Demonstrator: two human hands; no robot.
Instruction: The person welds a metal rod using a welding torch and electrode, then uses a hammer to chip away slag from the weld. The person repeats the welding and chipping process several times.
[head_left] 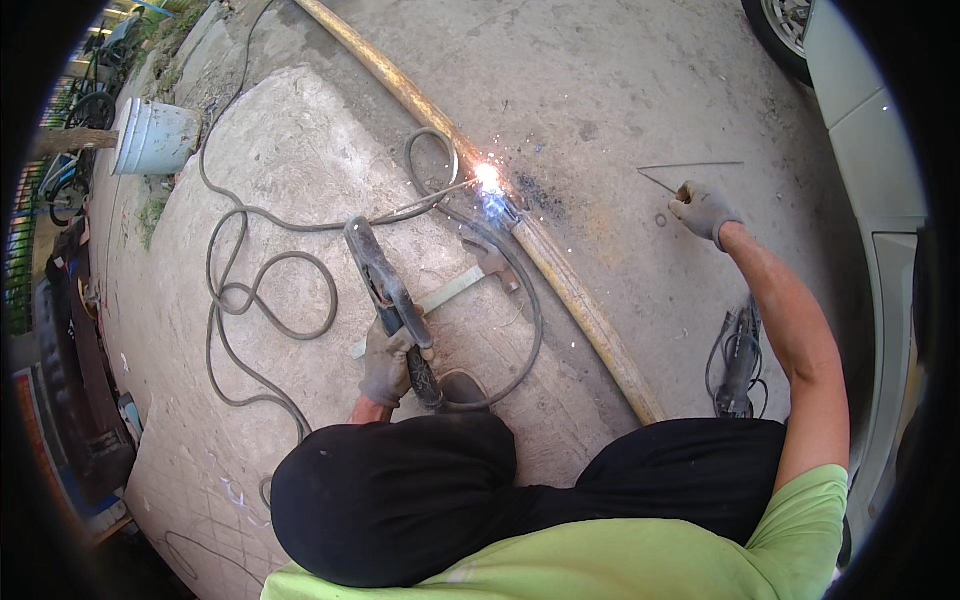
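My gloved left hand (388,360) grips a black welding electrode holder (375,275). Its thin electrode (450,188) reaches to a bright arc with sparks (488,176) on a long rusty yellow pipe (580,300), which lies diagonally across the concrete. A hammer (492,262) and a flat metal strip (450,290) lie beside the pipe, partly behind the holder. My gloved right hand (703,210) is closed at the right of the pipe. Thin rods (715,163) lie or reach beside its fingers; I cannot tell whether it holds one.
An angle grinder (738,370) with a cord lies at right, near a white vehicle (860,180) and its wheel. Looped cables (285,255) spread over the concrete. A white bucket (160,138) stands upper left, with bicycles (85,120) and dark clutter (90,380) along the left edge.
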